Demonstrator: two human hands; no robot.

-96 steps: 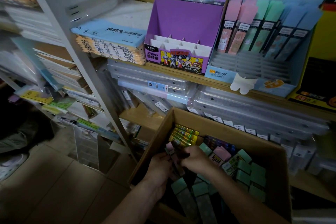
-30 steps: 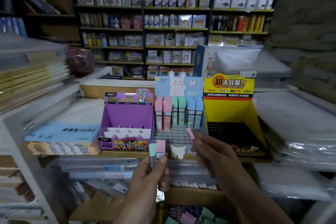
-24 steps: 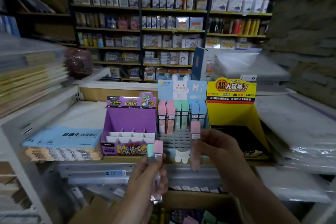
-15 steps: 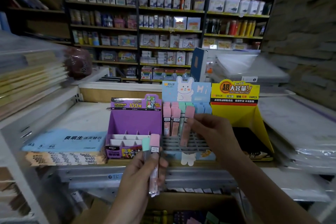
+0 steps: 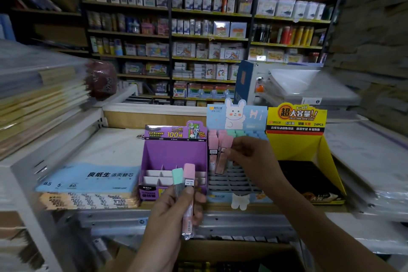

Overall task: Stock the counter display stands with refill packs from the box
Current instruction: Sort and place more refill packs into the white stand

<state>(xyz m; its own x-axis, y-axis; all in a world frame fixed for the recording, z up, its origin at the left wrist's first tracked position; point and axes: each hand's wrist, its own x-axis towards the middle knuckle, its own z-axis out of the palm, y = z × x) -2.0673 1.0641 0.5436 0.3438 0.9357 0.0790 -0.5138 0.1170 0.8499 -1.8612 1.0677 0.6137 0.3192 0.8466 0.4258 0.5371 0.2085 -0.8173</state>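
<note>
My left hand [image 5: 170, 216] holds two refill packs upright in front of the counter, a pink-capped pack [image 5: 189, 183] and a green-capped pack [image 5: 177, 178]. My right hand [image 5: 249, 157] pinches another pink pack [image 5: 224, 154] and holds it down into the grey slotted tray of the blue bunny display stand [image 5: 237, 183], beside the pink packs standing there. Green and blue packs stand further right in the same back row. The box [image 5: 231, 252] shows only as a brown edge at the bottom.
A purple display stand [image 5: 172, 150] with white dividers sits left of the bunny stand, a yellow display stand [image 5: 306, 152] right of it. Blue-covered paper stacks [image 5: 88, 181] lie at left, wrapped stacks at right. Stocked shelves fill the background.
My right hand has carried its pink pack forward from in front of the counter into the bunny stand's tray. The left hand has stayed put with its two packs.
</note>
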